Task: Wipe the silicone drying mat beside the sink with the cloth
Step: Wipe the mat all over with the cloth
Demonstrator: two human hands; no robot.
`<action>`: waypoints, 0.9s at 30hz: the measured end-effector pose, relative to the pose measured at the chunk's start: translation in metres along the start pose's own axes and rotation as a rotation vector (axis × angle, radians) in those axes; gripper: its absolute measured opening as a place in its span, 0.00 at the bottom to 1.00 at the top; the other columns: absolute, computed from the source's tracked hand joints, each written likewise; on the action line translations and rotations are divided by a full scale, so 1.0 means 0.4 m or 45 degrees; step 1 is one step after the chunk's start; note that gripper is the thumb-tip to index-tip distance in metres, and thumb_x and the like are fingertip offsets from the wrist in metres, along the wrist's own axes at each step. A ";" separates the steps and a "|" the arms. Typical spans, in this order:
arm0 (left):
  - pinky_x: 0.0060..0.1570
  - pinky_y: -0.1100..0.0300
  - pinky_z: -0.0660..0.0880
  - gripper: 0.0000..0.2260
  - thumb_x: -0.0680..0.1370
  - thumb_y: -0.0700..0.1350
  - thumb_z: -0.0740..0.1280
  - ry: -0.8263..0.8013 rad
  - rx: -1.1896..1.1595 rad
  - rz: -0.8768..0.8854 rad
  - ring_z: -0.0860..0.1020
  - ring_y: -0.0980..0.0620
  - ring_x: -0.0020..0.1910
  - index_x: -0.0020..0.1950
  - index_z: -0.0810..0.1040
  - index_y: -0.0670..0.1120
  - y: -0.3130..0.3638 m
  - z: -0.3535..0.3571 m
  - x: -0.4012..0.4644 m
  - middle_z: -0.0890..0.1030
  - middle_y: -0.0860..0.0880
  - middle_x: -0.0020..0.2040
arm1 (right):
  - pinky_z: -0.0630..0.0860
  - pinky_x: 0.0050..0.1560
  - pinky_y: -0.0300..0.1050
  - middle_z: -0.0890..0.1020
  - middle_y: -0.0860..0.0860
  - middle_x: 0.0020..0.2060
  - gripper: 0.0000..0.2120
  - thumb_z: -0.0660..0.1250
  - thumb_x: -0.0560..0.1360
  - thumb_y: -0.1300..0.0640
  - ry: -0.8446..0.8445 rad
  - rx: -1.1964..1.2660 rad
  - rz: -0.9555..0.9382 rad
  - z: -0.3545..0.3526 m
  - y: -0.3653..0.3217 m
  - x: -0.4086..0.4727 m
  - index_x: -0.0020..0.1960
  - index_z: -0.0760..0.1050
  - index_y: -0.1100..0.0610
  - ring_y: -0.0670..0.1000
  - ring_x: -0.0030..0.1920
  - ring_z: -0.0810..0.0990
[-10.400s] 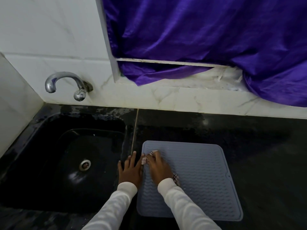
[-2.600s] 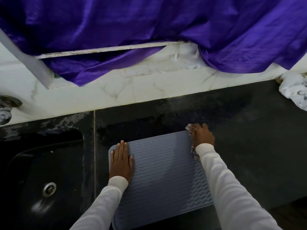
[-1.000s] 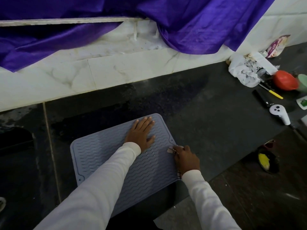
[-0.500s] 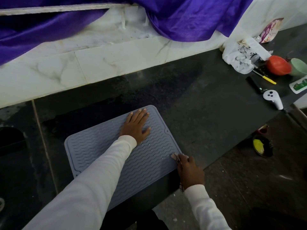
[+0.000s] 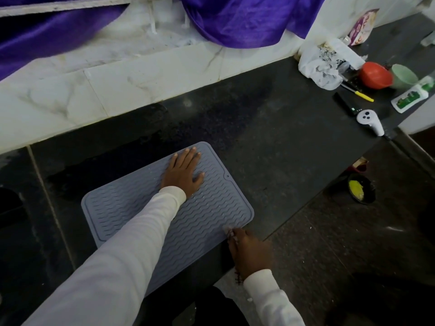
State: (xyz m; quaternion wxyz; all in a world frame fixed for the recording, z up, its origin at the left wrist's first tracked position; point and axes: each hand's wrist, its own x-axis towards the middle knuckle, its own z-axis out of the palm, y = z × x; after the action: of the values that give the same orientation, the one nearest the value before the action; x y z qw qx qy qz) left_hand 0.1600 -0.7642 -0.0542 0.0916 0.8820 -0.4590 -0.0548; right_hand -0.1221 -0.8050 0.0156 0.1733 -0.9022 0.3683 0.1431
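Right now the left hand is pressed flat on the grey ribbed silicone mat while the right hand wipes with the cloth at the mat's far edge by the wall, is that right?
Not quite. In the head view the right hand holds the cloth at the near right corner of the grey ribbed silicone mat, by the counter's front edge, not by the wall. The left hand does lie flat on the mat.

Head view, steeply down over counter [image 5: 270, 142]

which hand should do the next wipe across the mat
The right hand. It already grips the cloth at the near right edge of the mat. The left hand lies flat on the mat, steadying it, and holds no cloth.
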 end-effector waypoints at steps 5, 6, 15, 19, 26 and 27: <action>0.76 0.50 0.43 0.29 0.81 0.58 0.47 -0.037 -0.173 0.007 0.45 0.51 0.78 0.79 0.45 0.49 -0.012 -0.019 0.001 0.44 0.51 0.79 | 0.78 0.48 0.45 0.82 0.42 0.45 0.19 0.60 0.73 0.32 0.038 0.457 -0.177 -0.068 -0.060 0.052 0.53 0.78 0.44 0.42 0.45 0.80; 0.76 0.51 0.42 0.28 0.82 0.56 0.49 -0.016 -0.282 -0.016 0.45 0.51 0.78 0.79 0.46 0.49 -0.017 -0.029 -0.003 0.44 0.51 0.79 | 0.78 0.46 0.42 0.82 0.41 0.43 0.19 0.61 0.73 0.32 0.093 0.523 -0.201 -0.096 -0.072 0.085 0.51 0.79 0.44 0.41 0.43 0.80; 0.75 0.52 0.50 0.25 0.78 0.46 0.54 0.344 -0.689 -0.614 0.57 0.50 0.76 0.77 0.60 0.45 -0.145 -0.056 -0.320 0.58 0.49 0.77 | 0.78 0.43 0.46 0.78 0.53 0.50 0.13 0.61 0.77 0.49 0.236 0.124 -0.603 0.008 -0.379 0.232 0.59 0.75 0.49 0.56 0.46 0.79; 0.76 0.55 0.42 0.26 0.79 0.45 0.55 0.328 -0.532 -0.605 0.49 0.55 0.77 0.77 0.57 0.44 -0.155 -0.024 -0.443 0.56 0.48 0.78 | 0.81 0.42 0.57 0.75 0.61 0.62 0.33 0.73 0.67 0.48 0.064 -0.272 -0.844 0.148 -0.387 0.155 0.69 0.66 0.52 0.63 0.56 0.78; 0.76 0.55 0.45 0.25 0.81 0.50 0.51 0.286 -0.399 -0.625 0.49 0.55 0.77 0.78 0.57 0.45 -0.151 -0.030 -0.437 0.55 0.50 0.78 | 0.81 0.33 0.54 0.71 0.65 0.65 0.45 0.81 0.55 0.49 -0.037 -0.338 -0.841 0.083 -0.306 0.225 0.69 0.68 0.47 0.62 0.44 0.82; 0.76 0.54 0.45 0.25 0.81 0.50 0.52 0.285 -0.395 -0.623 0.49 0.55 0.77 0.78 0.57 0.46 -0.151 -0.031 -0.440 0.55 0.50 0.78 | 0.81 0.32 0.54 0.71 0.66 0.65 0.39 0.79 0.59 0.51 0.004 -0.331 -0.830 0.071 -0.289 0.239 0.68 0.70 0.46 0.63 0.42 0.82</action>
State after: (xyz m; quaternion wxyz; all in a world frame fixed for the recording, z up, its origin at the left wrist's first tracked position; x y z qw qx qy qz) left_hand 0.1096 -0.5847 -0.0527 0.2593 0.9423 -0.2062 -0.0474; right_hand 0.0224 -0.7747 -0.0227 0.0928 -0.9871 0.0398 0.1245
